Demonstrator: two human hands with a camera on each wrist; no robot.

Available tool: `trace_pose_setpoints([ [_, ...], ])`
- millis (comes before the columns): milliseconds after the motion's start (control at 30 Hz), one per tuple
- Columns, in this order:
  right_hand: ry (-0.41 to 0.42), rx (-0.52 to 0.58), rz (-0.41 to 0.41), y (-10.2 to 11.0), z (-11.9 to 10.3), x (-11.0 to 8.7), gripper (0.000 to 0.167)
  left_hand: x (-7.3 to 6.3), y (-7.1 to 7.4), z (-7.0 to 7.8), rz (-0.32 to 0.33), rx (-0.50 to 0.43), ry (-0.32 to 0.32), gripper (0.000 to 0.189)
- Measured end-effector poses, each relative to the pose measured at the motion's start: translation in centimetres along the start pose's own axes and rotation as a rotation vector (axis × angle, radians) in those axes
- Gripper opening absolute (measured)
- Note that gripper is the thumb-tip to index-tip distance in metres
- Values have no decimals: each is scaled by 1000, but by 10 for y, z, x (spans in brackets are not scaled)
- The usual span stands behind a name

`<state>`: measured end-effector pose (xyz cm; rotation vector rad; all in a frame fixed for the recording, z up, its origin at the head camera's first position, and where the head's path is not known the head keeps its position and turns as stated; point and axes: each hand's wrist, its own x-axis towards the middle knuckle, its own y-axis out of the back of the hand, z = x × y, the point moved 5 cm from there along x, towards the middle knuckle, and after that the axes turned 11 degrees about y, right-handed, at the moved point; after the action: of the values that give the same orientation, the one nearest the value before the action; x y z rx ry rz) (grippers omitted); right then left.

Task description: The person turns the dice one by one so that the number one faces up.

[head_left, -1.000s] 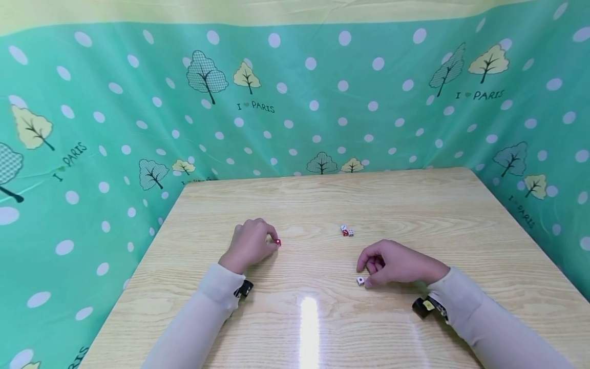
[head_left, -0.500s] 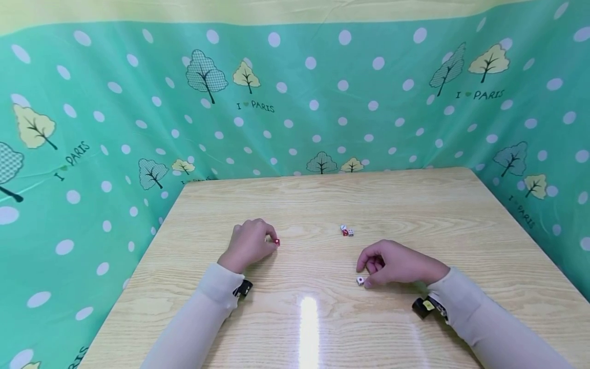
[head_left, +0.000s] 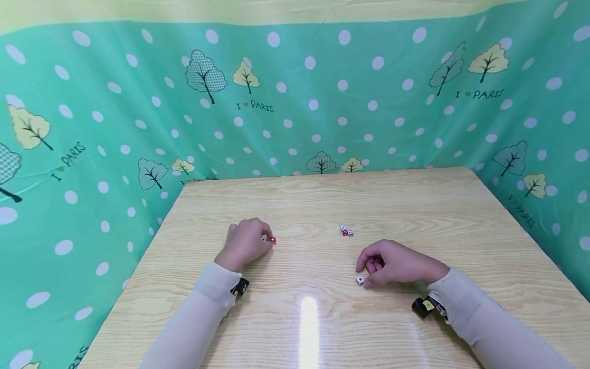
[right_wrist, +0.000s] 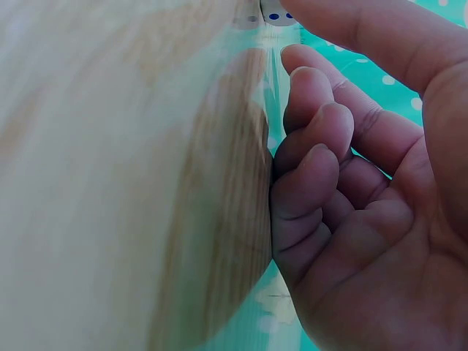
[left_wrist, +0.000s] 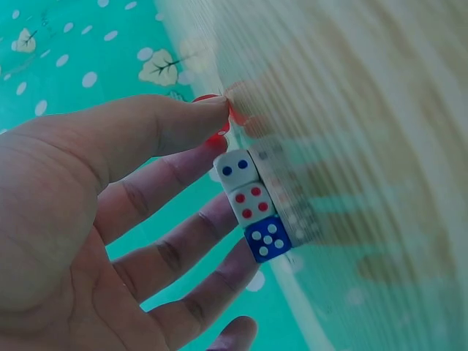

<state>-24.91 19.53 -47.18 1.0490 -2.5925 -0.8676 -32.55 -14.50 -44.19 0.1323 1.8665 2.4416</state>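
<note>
My left hand (head_left: 246, 241) is at the left of the table, pinching a red die (head_left: 273, 241) between thumb and index finger. In the left wrist view that die is mostly covered by the thumb. Right beside it runs a row of dice: a white die with blue dots (left_wrist: 238, 169), a white die with red dots (left_wrist: 251, 202) and a blue die (left_wrist: 268, 239). My right hand (head_left: 398, 262) rests on its side on the table, fingers loosely curled. Its thumb tip is right at a white die (head_left: 360, 280), while the index fingertip stays apart from it.
Farther back, near the table's middle, a small cluster holds a red die (head_left: 344, 232) and two white dice, one of them a white die (head_left: 351, 232) at the right. A green dotted curtain (head_left: 341, 102) borders the wooden table (head_left: 322, 200) at the back and sides.
My left hand has slid slightly left with the red die, and a white die now shows between its thumb and fingers. The right hand stays where it was.
</note>
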Motion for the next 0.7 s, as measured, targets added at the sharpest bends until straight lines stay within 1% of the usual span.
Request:
trace_pose_setpoints([
  [133, -1, -1, -1, 1, -1, 0, 24, 2, 1, -3, -13, -13, 12, 10],
  [300, 4, -3, 0, 1, -3, 0, 24, 4, 2, -7, -27, -12, 17, 3],
  [533, 0, 9, 1, 0, -1, 0, 24, 3, 4, -10, -45, -8, 35, 8],
  [700, -8, 21, 6, -1, 0, -1, 24, 3, 1, -10, -62, -11, 22, 13],
])
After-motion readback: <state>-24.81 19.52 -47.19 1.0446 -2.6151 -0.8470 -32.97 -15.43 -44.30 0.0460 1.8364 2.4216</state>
